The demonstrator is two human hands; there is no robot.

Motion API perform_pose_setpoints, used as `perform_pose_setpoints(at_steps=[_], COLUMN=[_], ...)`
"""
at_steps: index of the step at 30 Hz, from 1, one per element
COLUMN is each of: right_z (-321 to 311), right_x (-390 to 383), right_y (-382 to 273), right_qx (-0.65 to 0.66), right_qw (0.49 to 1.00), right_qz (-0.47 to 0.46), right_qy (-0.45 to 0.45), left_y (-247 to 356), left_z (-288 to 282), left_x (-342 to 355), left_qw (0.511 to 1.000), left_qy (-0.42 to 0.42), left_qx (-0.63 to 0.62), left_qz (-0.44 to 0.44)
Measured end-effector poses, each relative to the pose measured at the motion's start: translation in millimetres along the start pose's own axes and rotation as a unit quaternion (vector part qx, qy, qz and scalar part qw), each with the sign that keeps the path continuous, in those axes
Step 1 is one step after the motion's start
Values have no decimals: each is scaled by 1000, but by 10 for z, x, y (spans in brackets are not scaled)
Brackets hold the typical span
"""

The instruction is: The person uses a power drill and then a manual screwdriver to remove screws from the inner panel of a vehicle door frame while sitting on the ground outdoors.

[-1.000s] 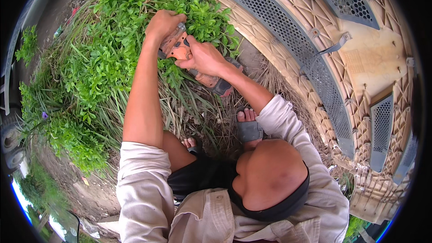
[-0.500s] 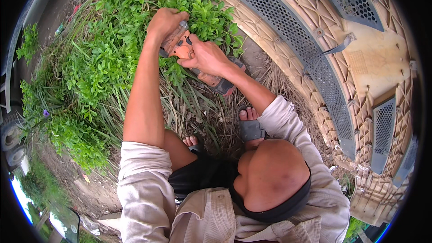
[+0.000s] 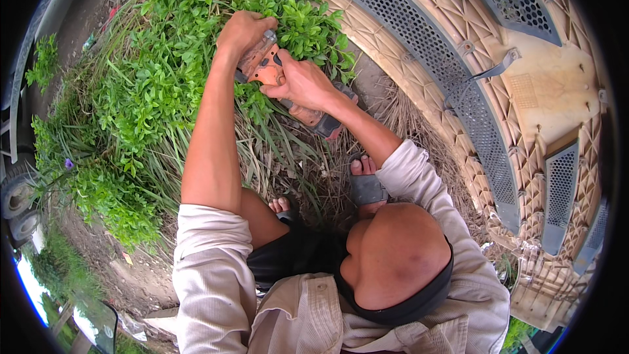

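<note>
Orange tool (image 3: 268,73) slightly farther right in view; tan panel (image 3: 538,101) likewise

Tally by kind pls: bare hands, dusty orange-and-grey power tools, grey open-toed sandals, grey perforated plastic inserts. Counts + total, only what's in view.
Bare hands, left hand and right hand: 2
Dusty orange-and-grey power tool: 1
Grey open-toed sandals, one partly hidden: 2
Grey perforated plastic inserts: 4
Total: 9

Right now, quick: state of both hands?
Left hand: closed over the far end of the orange power tool.
Right hand: closed around its middle.
</note>
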State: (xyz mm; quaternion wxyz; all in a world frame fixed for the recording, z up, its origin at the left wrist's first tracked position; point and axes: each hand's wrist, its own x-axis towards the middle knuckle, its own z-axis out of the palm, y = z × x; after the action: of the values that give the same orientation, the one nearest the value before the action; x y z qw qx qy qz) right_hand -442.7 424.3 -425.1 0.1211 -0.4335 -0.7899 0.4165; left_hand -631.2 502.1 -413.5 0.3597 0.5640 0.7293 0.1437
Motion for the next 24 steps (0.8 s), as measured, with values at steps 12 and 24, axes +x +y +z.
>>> perform_pose_setpoints(at_steps=[12, 24], right_z=[19, 149], right_x=[-20, -81], right_y=[1, 65], right_qx=[24, 43], right_qw=[1000, 998], right_qz=[-7, 28], right_qy=[14, 44], left_y=[28, 253], left_z=[-2, 74], left_x=[-13, -220], left_qw=[1000, 992], left_qy=[-10, 52], left_qx=[16, 107], left_qz=[-12, 49])
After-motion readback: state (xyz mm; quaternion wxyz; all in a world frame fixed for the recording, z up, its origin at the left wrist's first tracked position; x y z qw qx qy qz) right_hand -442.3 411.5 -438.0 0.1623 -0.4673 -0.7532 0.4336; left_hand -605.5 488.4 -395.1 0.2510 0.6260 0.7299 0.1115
